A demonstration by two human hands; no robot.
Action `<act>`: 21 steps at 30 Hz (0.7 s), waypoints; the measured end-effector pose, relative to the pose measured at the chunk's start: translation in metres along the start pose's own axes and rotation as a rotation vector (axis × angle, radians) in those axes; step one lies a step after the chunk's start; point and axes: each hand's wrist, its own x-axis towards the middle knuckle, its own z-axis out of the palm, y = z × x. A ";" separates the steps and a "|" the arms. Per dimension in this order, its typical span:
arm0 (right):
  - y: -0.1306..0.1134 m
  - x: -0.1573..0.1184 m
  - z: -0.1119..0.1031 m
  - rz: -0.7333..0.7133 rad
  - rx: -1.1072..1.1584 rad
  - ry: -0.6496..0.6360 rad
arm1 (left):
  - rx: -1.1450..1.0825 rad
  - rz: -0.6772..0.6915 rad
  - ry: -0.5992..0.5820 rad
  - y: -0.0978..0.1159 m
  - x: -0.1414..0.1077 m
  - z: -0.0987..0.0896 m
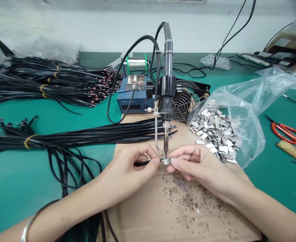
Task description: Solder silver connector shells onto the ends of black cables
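Shiny silver bracelet [26, 231] near left, left hand [133, 166] pinching a thin black cable [141, 163], right hand [202, 164] pinching a small silver metal plug [167, 161], plug in the middle just under a tall black soldering iron [167, 97].

This is an electronics workshop, shown by the soldering iron [167, 101] clamped upright over the green bench [284, 171] at the centre of the frame. Behind it stand a solder spool [138, 64] and a blue box [127, 101]. Black cables [69, 79] lie bundled at upper left; at right, many small metal connectors [213, 126] sit by cutters [286, 132]. Dark specks dot the cardboard [143, 211] at bottom centre.
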 end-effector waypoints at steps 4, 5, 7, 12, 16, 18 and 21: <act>0.001 -0.001 -0.003 -0.014 0.009 -0.021 | -0.005 -0.013 -0.007 0.003 0.000 -0.001; 0.001 -0.001 -0.002 -0.014 0.006 -0.020 | -0.004 -0.019 -0.009 0.004 0.000 -0.001; 0.001 -0.001 -0.002 -0.010 -0.011 -0.011 | 0.001 -0.033 -0.018 0.004 0.001 -0.002; 0.001 -0.001 0.001 0.015 -0.098 0.020 | 0.064 -0.037 -0.049 0.001 0.000 -0.002; 0.000 -0.002 -0.002 0.017 -0.130 -0.022 | 0.115 -0.071 -0.073 0.002 -0.003 -0.003; -0.001 -0.004 -0.004 0.013 -0.147 -0.071 | 0.110 -0.095 -0.102 0.003 -0.004 -0.003; -0.003 -0.007 -0.007 0.024 -0.167 -0.154 | 0.049 -0.119 -0.182 0.006 -0.007 -0.005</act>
